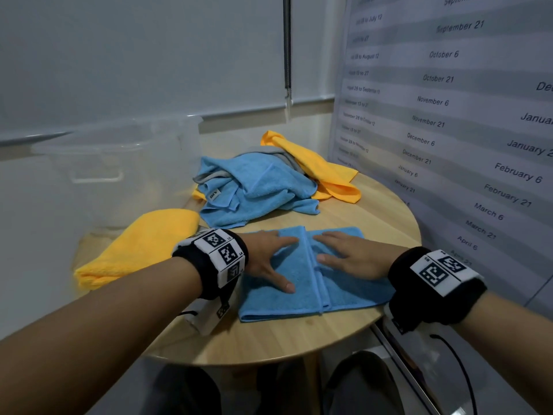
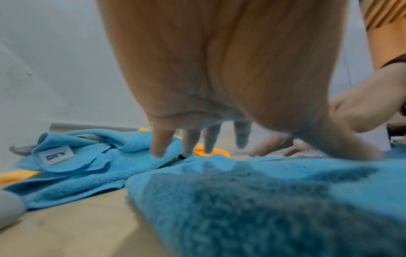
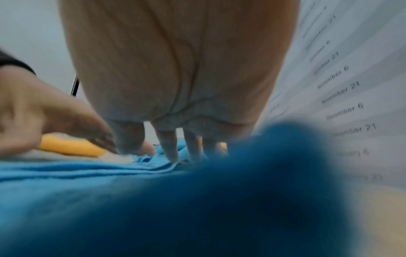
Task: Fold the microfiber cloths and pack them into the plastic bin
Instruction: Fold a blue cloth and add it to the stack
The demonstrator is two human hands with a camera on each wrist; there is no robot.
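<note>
A folded blue cloth (image 1: 302,292) lies flat on the round wooden table (image 1: 269,342), its edges meeting in a seam down the middle. My left hand (image 1: 270,259) presses flat on its left half with straight, spread fingers. My right hand (image 1: 347,256) presses flat on the right half. From the left wrist view the blue cloth (image 2: 263,200) fills the foreground under my left hand (image 2: 197,142). The right wrist view shows my right hand (image 3: 171,147) on the same blue cloth (image 3: 87,187). A folded yellow cloth (image 1: 137,247) lies to the left. The clear plastic bin (image 1: 119,163) stands at back left.
A loose pile of blue cloths (image 1: 254,187), a grey one and yellow cloths (image 1: 314,163) sits at the back of the table. A wall poster with dates (image 1: 449,115) stands close on the right. The table's front edge is near my wrists.
</note>
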